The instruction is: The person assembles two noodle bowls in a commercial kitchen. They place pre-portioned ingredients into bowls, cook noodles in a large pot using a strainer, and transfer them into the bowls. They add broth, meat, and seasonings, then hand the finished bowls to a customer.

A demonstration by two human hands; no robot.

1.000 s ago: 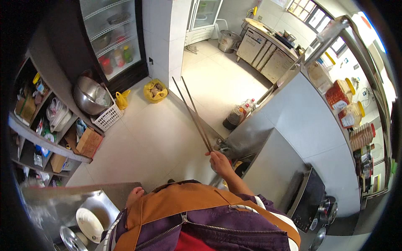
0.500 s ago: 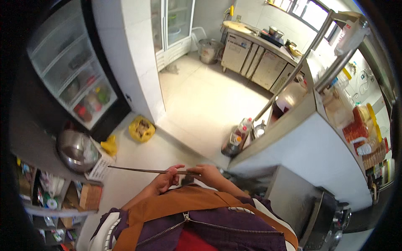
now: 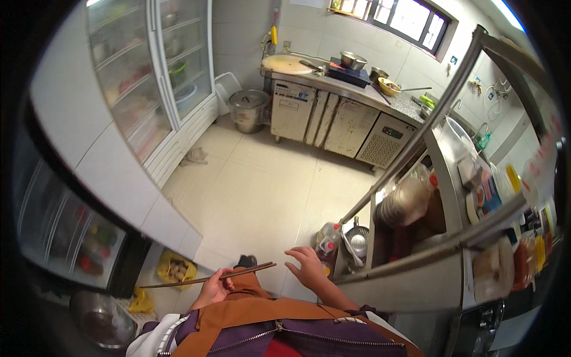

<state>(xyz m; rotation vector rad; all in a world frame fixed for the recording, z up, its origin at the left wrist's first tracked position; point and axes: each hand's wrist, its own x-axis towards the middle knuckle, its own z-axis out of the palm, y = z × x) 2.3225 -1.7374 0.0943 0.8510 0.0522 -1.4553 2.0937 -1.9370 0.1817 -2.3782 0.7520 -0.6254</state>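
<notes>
A pair of long brown chopsticks [image 3: 178,284] lies across the front of my body, in my left hand [image 3: 215,289]. My left fingers are closed around them, with the thin ends pointing left and the thick ends right. Apart from them, my right hand [image 3: 307,269] is raised with its fingers spread and holds nothing. Nearest to it are plastic bottles with red caps [image 3: 327,238], standing on the floor beside the metal shelf unit. Beneath the chopsticks, a dark shoe [image 3: 247,260] shows past my brown apron [image 3: 238,309].
A steel shelf unit [image 3: 410,279] with jars and containers stands close on the right. Glass-door fridges [image 3: 163,77] line the left. Ahead is a counter [image 3: 333,89] with a round cutting board [image 3: 289,63] and an induction cooker [image 3: 350,74]. A lidded steel pot [image 3: 248,110] stands on the floor.
My right hand has let go of the chopsticks and moved right, opening. My left hand still holds them. The view has shifted forward, bringing the counter and shelf unit closer.
</notes>
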